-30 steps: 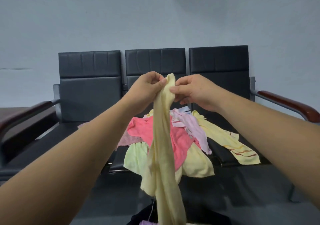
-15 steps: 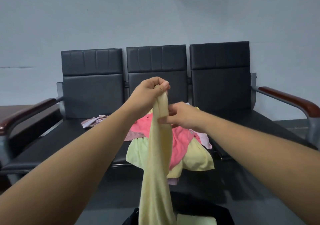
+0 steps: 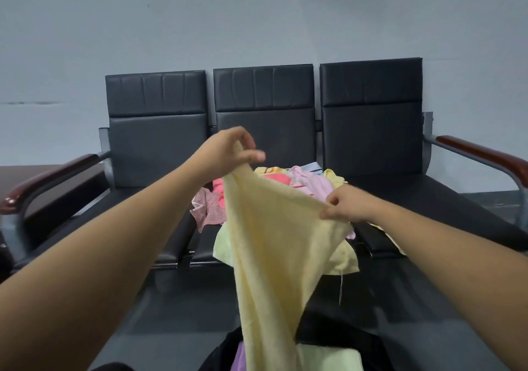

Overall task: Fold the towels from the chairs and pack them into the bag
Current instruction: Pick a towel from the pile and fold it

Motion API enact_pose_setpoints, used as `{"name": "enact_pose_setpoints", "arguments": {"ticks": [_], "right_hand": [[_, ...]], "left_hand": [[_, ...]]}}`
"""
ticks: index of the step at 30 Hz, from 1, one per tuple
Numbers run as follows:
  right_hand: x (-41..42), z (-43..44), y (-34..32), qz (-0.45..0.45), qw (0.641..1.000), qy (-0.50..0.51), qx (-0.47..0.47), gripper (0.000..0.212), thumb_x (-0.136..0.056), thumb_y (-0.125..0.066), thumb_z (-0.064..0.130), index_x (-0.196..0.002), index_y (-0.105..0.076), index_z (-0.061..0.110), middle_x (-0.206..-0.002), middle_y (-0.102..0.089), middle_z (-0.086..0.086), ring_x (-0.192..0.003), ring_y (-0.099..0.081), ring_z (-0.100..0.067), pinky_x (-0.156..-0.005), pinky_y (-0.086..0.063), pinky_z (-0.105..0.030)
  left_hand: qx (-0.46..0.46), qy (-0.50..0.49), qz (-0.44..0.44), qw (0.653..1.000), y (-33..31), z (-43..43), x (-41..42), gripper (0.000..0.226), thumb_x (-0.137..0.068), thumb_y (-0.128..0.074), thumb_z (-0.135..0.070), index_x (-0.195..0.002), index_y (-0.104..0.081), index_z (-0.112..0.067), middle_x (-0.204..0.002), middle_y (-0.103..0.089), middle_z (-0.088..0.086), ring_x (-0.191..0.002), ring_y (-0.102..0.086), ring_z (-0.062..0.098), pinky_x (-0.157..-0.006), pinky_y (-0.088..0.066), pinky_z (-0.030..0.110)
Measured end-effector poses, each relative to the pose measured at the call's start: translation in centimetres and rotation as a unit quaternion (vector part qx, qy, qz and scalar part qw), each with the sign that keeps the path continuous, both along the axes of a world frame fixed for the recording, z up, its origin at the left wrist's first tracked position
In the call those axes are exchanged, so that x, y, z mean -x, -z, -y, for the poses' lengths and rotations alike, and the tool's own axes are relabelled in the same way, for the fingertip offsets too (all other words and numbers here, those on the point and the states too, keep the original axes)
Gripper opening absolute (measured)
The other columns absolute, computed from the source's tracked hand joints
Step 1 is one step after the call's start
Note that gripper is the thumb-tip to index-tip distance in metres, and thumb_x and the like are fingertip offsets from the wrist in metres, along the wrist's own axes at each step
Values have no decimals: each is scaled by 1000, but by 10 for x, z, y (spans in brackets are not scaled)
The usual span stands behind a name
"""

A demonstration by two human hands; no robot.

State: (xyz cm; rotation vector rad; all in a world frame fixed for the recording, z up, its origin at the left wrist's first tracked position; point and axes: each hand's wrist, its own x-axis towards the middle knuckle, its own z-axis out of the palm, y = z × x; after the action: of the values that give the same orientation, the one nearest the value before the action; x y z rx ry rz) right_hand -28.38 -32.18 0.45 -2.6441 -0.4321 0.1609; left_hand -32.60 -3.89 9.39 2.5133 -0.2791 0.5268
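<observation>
A pale yellow towel (image 3: 268,245) hangs spread out in front of me. My left hand (image 3: 228,150) pinches its upper corner, and my right hand (image 3: 347,206) pinches the edge lower and to the right. Behind it, a heap of towels (image 3: 303,180) in pink, red, yellow and light green lies on the middle seat of the black chairs (image 3: 263,104). A black bag (image 3: 343,339) stands open on the floor at the bottom; a light green folded towel (image 3: 328,359) and a purple one (image 3: 240,359) lie in it.
Three joined black chairs stand against the grey wall, with brown armrests at the left (image 3: 43,182) and right (image 3: 485,153). A dark grey floor (image 3: 177,307) lies between the chairs and the bag.
My right hand slid down and to the right along the towel's edge. The towel went from a bunched rope to a spread sheet. My left hand keeps its hold on the top.
</observation>
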Motion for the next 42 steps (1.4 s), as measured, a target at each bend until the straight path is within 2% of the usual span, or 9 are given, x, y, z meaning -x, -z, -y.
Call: {"name": "enact_pose_setpoints", "arguments": {"ticks": [5, 15, 23, 26, 28, 31, 34, 37, 42], "right_hand": [[-17, 13, -11, 100, 986, 51, -120, 35, -98, -66, 29, -69, -48, 19, -68, -45, 5, -64, -41, -14, -57, -29, -30], [-28, 23, -10, 111, 991, 70, 27, 15, -102, -56, 26, -88, -50, 23, -92, -63, -3, -64, -64, -20, -61, -44, -34], [-20, 32, -21, 137, 948, 165, -235, 12, -102, -61, 18, -98, -67, 8, -78, -73, -13, -55, -69, -15, -52, -53, -23], [-22, 25, -24, 103, 907, 187, -363, 8, -97, -67, 8, -103, -69, 2, -85, -74, -18, -68, -76, -23, -70, -64, -32], [-24, 21, -27, 82, 878, 192, -430, 13, -95, -67, -1, -108, -68, 0, -96, -72, -21, -73, -77, -23, -76, -64, -32], [-24, 16, -32, 80, 861, 185, -468, 20, -95, -65, -3, -113, -64, 2, -100, -70, -22, -71, -77, -21, -75, -63, -31], [-14, 4, -40, 120, 881, 166, -426, 19, -94, -60, -5, -99, -59, 13, -83, -68, -17, -63, -74, -21, -67, -63, -32], [0, -17, -47, 117, 898, 109, -409, 26, -95, -51, -11, -83, -65, 8, -80, -67, -22, -60, -73, -18, -61, -61, -25], [31, -55, -61, 29, 934, -17, -356, 19, -94, -66, 10, -88, -76, -5, -85, -75, -24, -65, -70, -14, -68, -59, -25]], "left_hand": [[-166, -22, -82, 983, 22, -19, -11, 30, -80, -82, -43, -102, -73, -25, -88, -62, -12, -83, -58, 11, -64, -41, 20], [-168, -26, -66, 983, 21, -21, -16, 17, -90, -73, -35, -90, -62, -22, -86, -59, -5, -82, -55, 18, -63, -41, 27], [-234, -90, -108, 962, 30, -46, -16, 20, -97, -62, -33, -81, -52, -29, -81, -56, 1, -77, -55, 22, -62, -38, 31], [-244, -92, -128, 957, 34, -46, -14, 16, -100, -58, -31, -84, -53, -29, -88, -59, 2, -77, -55, 20, -64, -41, 31], [-196, -79, -129, 969, 35, -45, -11, 5, -99, -59, -27, -97, -59, -22, -92, -59, 1, -79, -56, 19, -65, -42, 31], [75, -1, -154, 985, 33, -37, -4, 10, -97, -61, -9, -106, -60, -14, -81, -54, 5, -57, -53, 12, -48, -43, 23], [302, 136, -230, 915, 26, -28, 3, 16, -100, -52, 3, -99, -65, -7, -79, -64, 7, -63, -59, 16, -51, -52, 22], [342, 218, -271, 873, 21, -15, 4, 27, -99, -46, 10, -110, -68, -1, -96, -72, 10, -86, -71, 19, -76, -60, 25], [235, 195, -226, 925, 22, 8, 4, 14, -96, -64, -6, -108, -65, 2, -93, -73, 20, -80, -75, 22, -69, -58, 22]]}}
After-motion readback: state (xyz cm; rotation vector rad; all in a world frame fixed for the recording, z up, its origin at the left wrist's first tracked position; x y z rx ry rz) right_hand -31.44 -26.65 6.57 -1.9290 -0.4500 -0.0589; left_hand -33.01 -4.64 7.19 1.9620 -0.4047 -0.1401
